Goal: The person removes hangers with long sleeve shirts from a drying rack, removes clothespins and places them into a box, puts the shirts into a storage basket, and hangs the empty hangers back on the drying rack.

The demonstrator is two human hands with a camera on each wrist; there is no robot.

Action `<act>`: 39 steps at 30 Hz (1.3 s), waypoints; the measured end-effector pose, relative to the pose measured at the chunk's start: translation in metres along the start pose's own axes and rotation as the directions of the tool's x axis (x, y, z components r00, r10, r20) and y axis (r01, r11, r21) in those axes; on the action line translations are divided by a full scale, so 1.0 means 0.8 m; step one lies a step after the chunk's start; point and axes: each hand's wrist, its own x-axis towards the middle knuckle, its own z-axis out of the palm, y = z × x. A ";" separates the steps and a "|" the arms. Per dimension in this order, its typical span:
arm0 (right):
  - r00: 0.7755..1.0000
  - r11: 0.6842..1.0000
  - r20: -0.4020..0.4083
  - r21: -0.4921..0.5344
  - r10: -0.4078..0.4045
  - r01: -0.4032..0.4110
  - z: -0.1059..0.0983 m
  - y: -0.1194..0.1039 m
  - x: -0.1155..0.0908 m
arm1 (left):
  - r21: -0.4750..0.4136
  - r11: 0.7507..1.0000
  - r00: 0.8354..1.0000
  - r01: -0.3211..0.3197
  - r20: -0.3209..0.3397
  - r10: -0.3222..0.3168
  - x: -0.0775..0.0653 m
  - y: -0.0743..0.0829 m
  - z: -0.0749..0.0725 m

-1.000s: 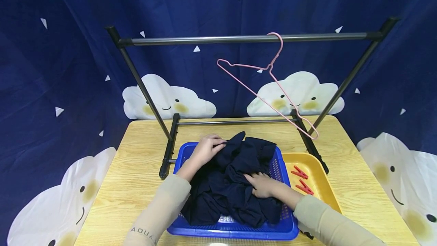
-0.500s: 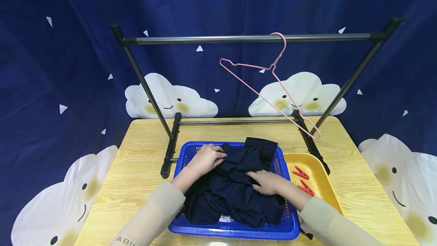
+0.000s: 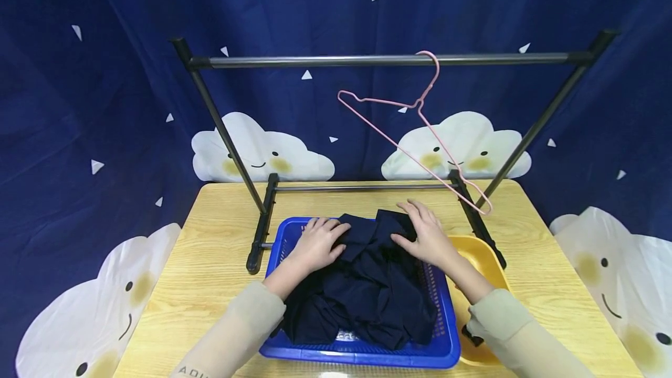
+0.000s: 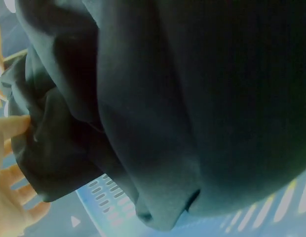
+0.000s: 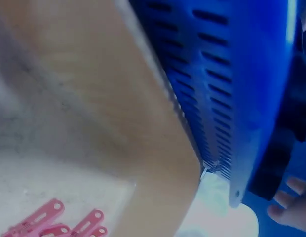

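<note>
A heap of crumpled dark navy cloth (image 3: 362, 284) lies in a blue plastic basket (image 3: 362, 360) with slotted walls. At the heap's back left, my left hand (image 3: 317, 245) rests on the fabric with relaxed, slightly parted fingers. In the left wrist view its thumb (image 4: 17, 126) touches the cloth, while the other fingers (image 4: 24, 192) spread beyond the edge. My right hand (image 3: 429, 238) is over the back right corner of the heap, fingers spread and thumb apart. A dark flap of cloth (image 5: 274, 165) hangs near it in the right wrist view.
A yellow tray (image 3: 475, 249) stands right of the basket, mostly behind my right forearm; red clothespins (image 5: 44, 217) lie in it. A metal rack (image 3: 315, 62) spans the wooden table (image 3: 210, 238). From its bar hangs a pink hanger (image 3: 399, 147).
My right hand has left the middle of the cloth and moved up to its back right corner, fingers opening. The left hand's fingers have loosened and parted; the raised cloth peak has dropped.
</note>
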 end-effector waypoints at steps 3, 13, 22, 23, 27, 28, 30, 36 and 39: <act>0.993 1.000 0.117 -0.020 -0.006 0.008 0.006 -0.001 -0.002 | -0.030 0.999 0.996 -0.018 0.086 0.021 -0.002 0.003 0.000; 0.891 0.993 0.443 -0.010 -0.099 0.115 0.027 -0.027 -0.044 | 0.019 0.999 0.916 0.028 0.400 -0.034 -0.015 0.027 0.001; 0.724 0.994 0.689 -0.080 0.003 0.072 0.050 -0.047 -0.057 | 0.187 0.959 0.671 0.213 0.686 -0.283 -0.020 0.049 0.016; 0.710 0.992 0.704 -0.108 0.027 0.070 0.053 -0.048 -0.057 | 0.201 0.955 0.658 0.218 0.692 -0.296 -0.020 0.050 0.020; 0.667 0.976 0.739 -0.202 0.098 0.081 0.065 -0.052 -0.057 | 0.250 0.941 0.633 0.228 0.696 -0.339 -0.021 0.051 0.039; 0.659 0.973 0.744 -0.217 0.111 0.082 0.067 -0.052 -0.057 | 0.266 0.938 0.627 0.221 0.698 -0.346 -0.022 0.051 0.044; 0.650 0.969 0.750 -0.233 0.125 0.082 0.070 -0.052 -0.056 | 0.289 0.932 0.620 0.220 0.696 -0.362 -0.023 0.052 0.049; 0.667 0.984 0.741 -0.167 0.081 0.067 0.067 -0.048 -0.053 | 0.242 0.940 0.614 0.243 0.712 -0.342 -0.018 0.045 0.044; 0.699 0.995 0.715 -0.082 0.019 0.056 0.057 -0.044 -0.052 | 0.162 0.952 0.608 0.259 0.739 -0.291 -0.011 0.037 0.030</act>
